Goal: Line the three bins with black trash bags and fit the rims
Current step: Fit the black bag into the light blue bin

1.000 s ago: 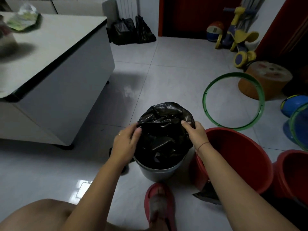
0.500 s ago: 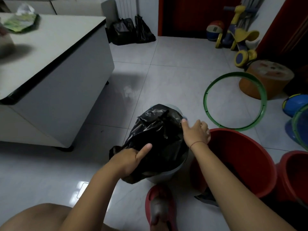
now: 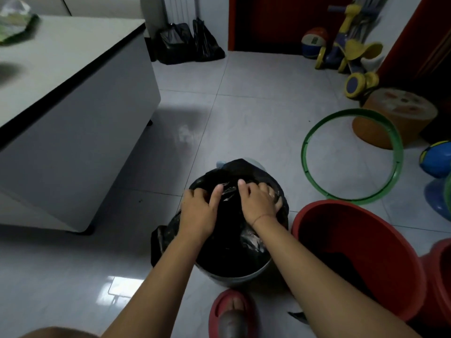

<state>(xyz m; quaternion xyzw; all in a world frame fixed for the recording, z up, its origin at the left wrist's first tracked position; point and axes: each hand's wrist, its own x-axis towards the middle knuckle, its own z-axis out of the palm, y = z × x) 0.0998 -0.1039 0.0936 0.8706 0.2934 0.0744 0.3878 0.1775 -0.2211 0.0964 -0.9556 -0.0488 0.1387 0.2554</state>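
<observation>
A small grey bin [image 3: 234,279] stands on the floor in front of me with a black trash bag [image 3: 231,242] crumpled over its mouth. Part of the bag hangs down the bin's left side. My left hand [image 3: 199,211] and my right hand [image 3: 258,201] lie side by side on top of the bag, fingers curled into the plastic near the far rim. A large red bin [image 3: 353,262] stands just right of the grey one, with something dark inside. A second red bin [image 3: 439,276] shows at the right edge. A green rim ring [image 3: 351,154] lies flat on the tiles beyond.
A white cabinet [image 3: 73,98] with a dark top edge fills the left. Black bags [image 3: 188,45] sit by the far wall. A toy ride-on [image 3: 351,52], an orange stool [image 3: 395,118] and blue toys [image 3: 436,162] crowd the right. My red slipper [image 3: 231,313] is below the grey bin.
My left hand came up from the bag's lower left side to its top. My right hand shifted left from the right rim. Both now press the bag together over the bin's mouth.
</observation>
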